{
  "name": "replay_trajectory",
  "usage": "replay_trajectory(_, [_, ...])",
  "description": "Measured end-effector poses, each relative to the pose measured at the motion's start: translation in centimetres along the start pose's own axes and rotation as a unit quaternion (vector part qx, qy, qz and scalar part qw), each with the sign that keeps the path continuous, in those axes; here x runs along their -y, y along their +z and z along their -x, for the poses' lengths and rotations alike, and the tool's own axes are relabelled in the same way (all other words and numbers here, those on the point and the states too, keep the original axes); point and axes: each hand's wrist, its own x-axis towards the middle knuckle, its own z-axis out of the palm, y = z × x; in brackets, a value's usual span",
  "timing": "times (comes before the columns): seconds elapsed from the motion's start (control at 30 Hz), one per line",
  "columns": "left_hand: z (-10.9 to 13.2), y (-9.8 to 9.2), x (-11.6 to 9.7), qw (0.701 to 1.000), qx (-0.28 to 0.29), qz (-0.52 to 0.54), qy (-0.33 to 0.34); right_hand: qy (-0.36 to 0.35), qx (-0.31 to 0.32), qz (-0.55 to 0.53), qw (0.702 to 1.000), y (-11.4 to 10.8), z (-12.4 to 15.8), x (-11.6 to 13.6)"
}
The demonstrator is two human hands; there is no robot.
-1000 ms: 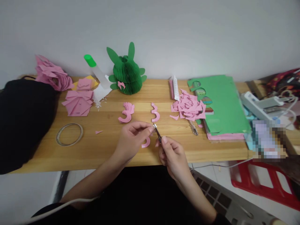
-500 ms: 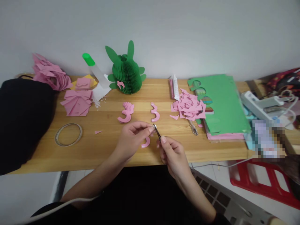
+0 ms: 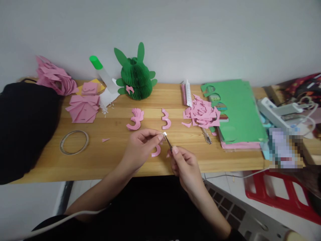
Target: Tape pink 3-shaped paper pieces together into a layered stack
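My right hand (image 3: 184, 164) is closed on thin dark tweezers (image 3: 168, 141), whose tip holds a tiny white bit (image 3: 165, 134). My left hand (image 3: 141, 147) pinches at that same tip with thumb and forefinger. Under both hands lies a small pink curved paper piece (image 3: 156, 152) on the wooden table (image 3: 112, 160). Farther back lie two pink cut-outs, a layered one (image 3: 135, 120) and a 3-shaped one (image 3: 166, 120).
A green honeycomb paper figure (image 3: 135, 78) and a green-capped glue bottle (image 3: 102, 74) stand at the back. Pink scraps (image 3: 202, 113), a pen (image 3: 207, 136), green sheets (image 3: 234, 110), folded pink paper (image 3: 82, 108), a tape ring (image 3: 74, 142) and a black bag (image 3: 23, 130) surround the hands.
The hands stay nearly where they were; the tweezers' tip and left fingertips have shifted very slightly. The view has drifted a little.
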Motion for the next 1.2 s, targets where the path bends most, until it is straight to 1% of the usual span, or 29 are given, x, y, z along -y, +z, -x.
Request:
replay_trajectory(0.13, [0.2,0.0,0.1,1.000,0.005,-0.014,0.010,-0.002,0.002,-0.001,1.000,0.0,-0.1,-0.1])
replay_trajectory(0.3, [0.3,0.1,0.1,0.999,0.014,-0.030,0.005,-0.005,-0.008,0.014,1.000,0.0,-0.2,-0.2])
replay_trajectory(0.6, [0.2,0.3,-0.3,0.999,0.025,-0.022,-0.004,-0.011,-0.019,0.033,0.999,-0.4,-0.1,-0.2])
replay_trajectory(0.8, [0.1,0.1,-0.2,0.999,0.033,-0.007,-0.013,-0.011,-0.009,0.042,0.999,-0.5,-0.1,-0.2])
replay_trajectory(1.2, [0.0,-1.2,0.2,0.991,0.115,0.062,-0.008,-0.022,0.027,0.049,0.998,-0.3,0.5,0.3])
